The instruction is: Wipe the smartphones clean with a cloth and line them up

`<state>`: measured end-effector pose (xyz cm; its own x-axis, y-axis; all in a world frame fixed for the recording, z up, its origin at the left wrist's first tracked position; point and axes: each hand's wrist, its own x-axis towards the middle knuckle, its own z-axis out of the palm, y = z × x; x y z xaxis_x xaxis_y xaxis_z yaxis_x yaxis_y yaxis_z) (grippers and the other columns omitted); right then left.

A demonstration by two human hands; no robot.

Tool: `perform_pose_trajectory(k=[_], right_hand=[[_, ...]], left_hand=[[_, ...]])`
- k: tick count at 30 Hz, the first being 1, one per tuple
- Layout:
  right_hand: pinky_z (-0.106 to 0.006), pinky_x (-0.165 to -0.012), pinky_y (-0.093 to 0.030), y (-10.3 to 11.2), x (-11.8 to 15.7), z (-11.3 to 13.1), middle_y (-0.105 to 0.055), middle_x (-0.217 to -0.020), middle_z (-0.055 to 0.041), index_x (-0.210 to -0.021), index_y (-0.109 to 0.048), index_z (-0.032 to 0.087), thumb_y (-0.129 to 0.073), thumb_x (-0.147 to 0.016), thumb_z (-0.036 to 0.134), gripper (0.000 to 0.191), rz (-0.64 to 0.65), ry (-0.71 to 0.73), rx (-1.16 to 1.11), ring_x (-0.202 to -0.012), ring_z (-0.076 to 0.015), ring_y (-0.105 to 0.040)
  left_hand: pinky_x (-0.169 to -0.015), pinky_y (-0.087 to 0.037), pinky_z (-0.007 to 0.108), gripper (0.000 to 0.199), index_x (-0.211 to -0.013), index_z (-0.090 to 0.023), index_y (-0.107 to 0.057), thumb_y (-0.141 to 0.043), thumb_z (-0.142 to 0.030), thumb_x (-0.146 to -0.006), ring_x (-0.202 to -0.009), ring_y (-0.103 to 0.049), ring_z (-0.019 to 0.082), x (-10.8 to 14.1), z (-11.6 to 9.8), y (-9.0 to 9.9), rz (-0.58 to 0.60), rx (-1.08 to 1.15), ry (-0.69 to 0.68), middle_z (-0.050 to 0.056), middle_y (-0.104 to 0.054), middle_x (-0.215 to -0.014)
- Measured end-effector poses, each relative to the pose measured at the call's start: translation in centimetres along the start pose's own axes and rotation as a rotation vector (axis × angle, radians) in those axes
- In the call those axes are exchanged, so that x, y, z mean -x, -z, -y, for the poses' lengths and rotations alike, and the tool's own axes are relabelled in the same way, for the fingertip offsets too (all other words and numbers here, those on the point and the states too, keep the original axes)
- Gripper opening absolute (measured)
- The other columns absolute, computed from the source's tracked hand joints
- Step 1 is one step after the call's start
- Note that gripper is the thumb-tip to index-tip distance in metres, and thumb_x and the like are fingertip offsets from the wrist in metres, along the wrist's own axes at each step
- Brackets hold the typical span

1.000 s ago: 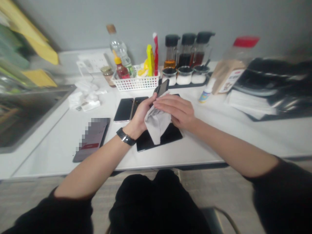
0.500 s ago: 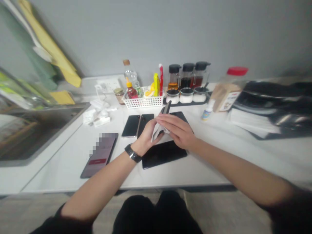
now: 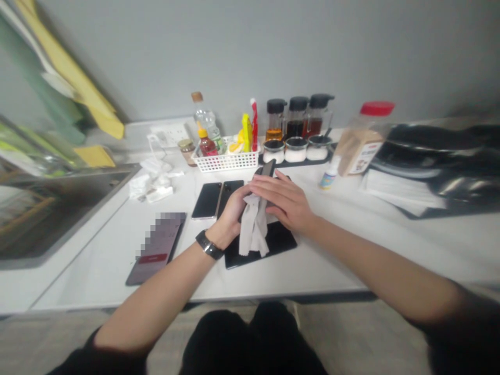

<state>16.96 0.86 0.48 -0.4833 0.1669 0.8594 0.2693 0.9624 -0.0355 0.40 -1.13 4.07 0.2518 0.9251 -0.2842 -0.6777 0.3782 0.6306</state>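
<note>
The table's front edge (image 3: 203,297) runs just below the black tablet (image 3: 260,251), with a strip of open tabletop between them; above the tablet, the left hand (image 3: 230,219) curls its fingers around a gray cloth (image 3: 253,232) and a tilted phone (image 3: 267,167), while the right hand (image 3: 284,200) lays its straight, closed-up fingers across them. Left of the tablet lie three more phones (image 3: 207,200); beyond it, a white basket (image 3: 226,162) stands near the wall (image 3: 250,52).

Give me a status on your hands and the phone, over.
Left hand gripping phone through grey cloth. Right hand laid over it. Black tablet beneath.
</note>
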Motion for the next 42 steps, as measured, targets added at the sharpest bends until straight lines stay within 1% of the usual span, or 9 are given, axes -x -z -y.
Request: perform_pose_trajectory(k=[4,8,14,17,22,28,34,39,42], right_hand=[[-0.041,-0.103,-0.062,0.8,0.1,-1.7,-0.085,-0.110,-0.0038,-0.111,-0.077,0.026,-0.045,-0.115,0.034,0.032,-0.225,-0.100,0.060,-0.111,-0.0201,-0.080],[-0.036,-0.078,-0.055,0.7,0.2,-3.1,-0.068,-0.078,-0.0021,-0.079,-0.060,0.026,-0.035,-0.116,0.047,0.049,-0.525,-0.492,0.131,-0.079,-0.0191,-0.068],[-0.030,-0.060,-0.050,-0.8,0.5,-0.6,-0.066,-0.091,0.0004,-0.105,-0.061,0.027,-0.067,-0.099,0.064,0.038,-0.219,-0.359,-0.217,-0.067,-0.0148,-0.058],[-0.030,-0.064,-0.056,-0.8,0.6,-0.3,-0.071,-0.094,0.0006,-0.108,-0.066,0.029,-0.069,-0.102,0.045,0.017,-0.170,-0.319,-0.227,-0.072,-0.0155,-0.066],[-0.025,-0.060,-0.055,-0.6,0.5,-2.0,-0.065,-0.090,0.0022,-0.109,-0.060,0.030,-0.061,-0.107,0.037,0.008,-0.490,-0.534,-0.270,-0.073,-0.0142,-0.066],[-0.034,-0.077,-0.062,-0.4,-0.1,0.1,-0.068,-0.110,-0.0062,-0.120,-0.067,0.026,-0.056,-0.108,0.033,0.017,-0.148,-0.285,-0.266,-0.097,-0.0205,-0.068],[-0.049,-0.102,-0.061,-0.3,0.4,-1.0,-0.071,-0.128,-0.0086,-0.135,-0.073,0.034,-0.061,-0.107,0.029,0.031,-0.163,-0.102,-0.092,-0.120,-0.0265,-0.069],[-0.055,-0.119,-0.055,-0.3,1.0,-4.7,-0.076,-0.139,-0.0093,-0.145,-0.067,0.030,-0.047,-0.113,0.028,0.038,-0.148,-0.162,-0.038,-0.138,-0.0271,-0.067],[-0.054,-0.123,-0.053,-0.6,0.9,-3.5,-0.073,-0.145,-0.0100,-0.150,-0.063,0.029,-0.042,-0.113,0.023,0.042,-0.151,-0.153,-0.069,-0.142,-0.0244,-0.066]], left_hand=[[-0.064,-0.058,0.019,0.029,-0.087,-0.012,-0.072,-0.051,-0.014,-0.107,-0.057,-0.070,0.011,-0.3,0.2,-0.1,-0.016,-0.036,-0.005,0.002,-0.075,-0.070],[-0.068,-0.062,0.028,0.032,-0.098,-0.009,-0.074,-0.049,-0.025,-0.109,-0.061,-0.074,0.017,-0.3,-0.1,-0.1,0.014,-0.082,0.049,0.006,-0.078,-0.075],[-0.063,-0.059,0.027,0.043,-0.088,-0.010,-0.073,-0.043,-0.031,-0.111,-0.054,-0.069,0.017,-0.5,-0.3,0.2,0.002,-0.052,0.017,0.006,-0.074,-0.067],[-0.059,-0.058,0.025,0.045,-0.083,-0.011,-0.071,-0.043,-0.029,-0.112,-0.053,-0.068,0.015,-0.8,-0.3,0.4,0.002,-0.072,0.026,0.006,-0.073,-0.065],[-0.051,-0.055,0.019,0.023,-0.095,-0.013,-0.072,-0.057,-0.026,-0.107,-0.046,-0.062,0.011,-0.6,0.0,0.0,-0.075,-0.102,-0.048,0.001,-0.070,-0.063],[-0.051,-0.053,0.015,0.023,-0.084,-0.014,-0.066,-0.058,-0.017,-0.105,-0.047,-0.059,0.007,-0.4,0.2,-0.5,-0.126,-0.072,-0.121,-0.001,-0.066,-0.062],[-0.037,-0.041,0.013,0.034,-0.077,-0.017,-0.059,-0.046,-0.015,-0.108,-0.037,-0.053,0.007,-0.5,0.2,0.1,-0.108,-0.094,0.042,-0.003,-0.058,-0.054],[-0.028,-0.029,0.014,0.040,-0.073,-0.018,-0.054,-0.044,-0.025,-0.112,-0.028,-0.037,0.005,0.8,-0.3,-0.7,-0.010,-0.121,0.180,-0.006,-0.048,-0.048],[-0.032,-0.033,0.013,0.029,-0.081,-0.016,-0.059,-0.056,-0.026,-0.108,-0.035,-0.044,0.005,0.6,-0.4,-0.6,-0.028,-0.048,0.170,-0.005,-0.053,-0.054]])
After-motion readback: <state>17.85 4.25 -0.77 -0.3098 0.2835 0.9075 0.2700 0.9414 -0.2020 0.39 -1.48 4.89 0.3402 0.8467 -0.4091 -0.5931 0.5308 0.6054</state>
